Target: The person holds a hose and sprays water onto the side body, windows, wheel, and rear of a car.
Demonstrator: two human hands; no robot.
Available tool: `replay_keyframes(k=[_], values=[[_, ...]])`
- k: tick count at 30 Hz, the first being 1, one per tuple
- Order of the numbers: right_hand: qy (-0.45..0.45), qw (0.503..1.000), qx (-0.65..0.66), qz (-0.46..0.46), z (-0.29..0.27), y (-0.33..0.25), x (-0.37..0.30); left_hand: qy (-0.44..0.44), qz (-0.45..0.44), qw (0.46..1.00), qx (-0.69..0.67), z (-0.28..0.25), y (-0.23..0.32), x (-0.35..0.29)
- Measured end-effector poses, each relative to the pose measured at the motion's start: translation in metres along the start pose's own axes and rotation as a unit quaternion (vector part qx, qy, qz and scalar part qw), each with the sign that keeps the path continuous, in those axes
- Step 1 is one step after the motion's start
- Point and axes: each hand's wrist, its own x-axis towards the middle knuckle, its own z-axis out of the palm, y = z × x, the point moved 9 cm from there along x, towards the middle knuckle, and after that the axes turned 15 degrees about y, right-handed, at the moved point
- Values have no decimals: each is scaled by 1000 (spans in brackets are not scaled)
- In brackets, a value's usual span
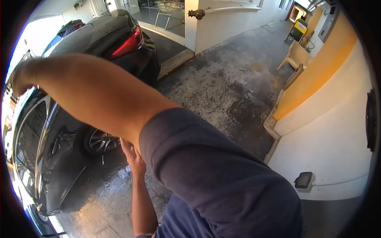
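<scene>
So the landmark here is the black car filling the left side of the view, shiny and wet-looking, with its red tail light up top.

One arm in a dark blue sleeve comes in from the lower right and stretches all the way across the car's roof. From the shoulder it looks like the right arm, so that's the right hand at the far left edge, resting on or pressed against the car's roof line. It's bent at the wrist and squashed by the lens rim — can't tell if the fingers are open, curled or holding anything.

The left hand comes up from the bottom edge, just beside the car's rear wheel and half tucked under the other arm. Fingers look loosely extended, nothing in it as far as I can see, not touching the car.

Ground on the far side of the car from the wheel is stained concrete, damp near the wheel. Well away from the car, a beige plastic chair sits by a yellow-and-white wall, with a small grey box low on that wall.
</scene>
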Motion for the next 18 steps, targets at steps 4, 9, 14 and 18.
replay_keyframes(k=[4, 9, 14, 18], values=[[11, 995, 70, 69, -55, 7, -25, -21, 6, 1000, -3, 48, -9, 8], [75, 993, -93, -10, -124, 102, -69, -87, 126, 986, 73, 183, 50, -14], [55, 963, 28, 262, -233, 189, -194, -216, -51, 967, -124, 321, 29, -55], [143, 977, -8, 156, -285, 278, -238, -285, -96, 928, -218, 423, 61, -65]])
